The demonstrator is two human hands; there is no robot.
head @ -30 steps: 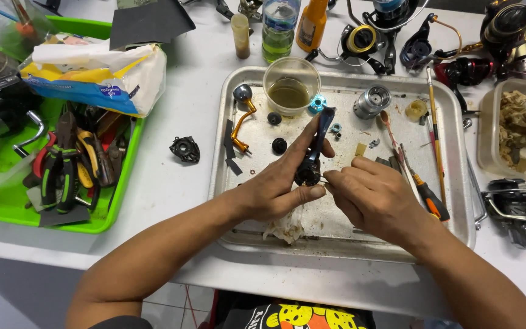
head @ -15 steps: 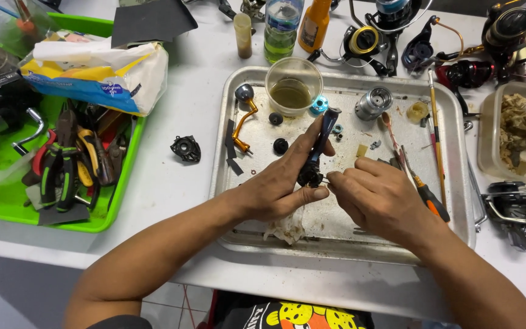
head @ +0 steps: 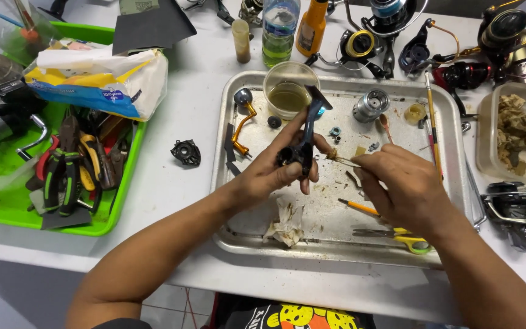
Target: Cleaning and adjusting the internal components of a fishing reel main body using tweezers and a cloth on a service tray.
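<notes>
Holding my left hand (head: 272, 173) over the middle of the metal tray (head: 226, 237), I have its fingers wrapped around a dark reel part (head: 304, 143) with a blue upper section, which stands nearly upright and tilts slightly to the right. My left forearm comes in from the near left, crossing the tray's near-left corner. My right hand (head: 400, 189) sits just right of it, fingers pinched narrow on a thin stick (head: 343, 159) whose tip points left at the reel part; I cannot tell whether the tip touches it. My right forearm runs off toward the near right.

Beyond my hands, a plastic cup (head: 288, 91) of yellowish liquid stands at the tray's far edge, with a silver spool (head: 371, 106) to its right. A crumpled tissue (head: 286, 222) lies near the tray's near rim, and yellow-handled scissors (head: 400, 236) lie near my right wrist. Left of the tray, bare desk (head: 165, 183) with one small black part (head: 185, 152) separates it from a green tray (head: 117, 201) of pliers.
</notes>
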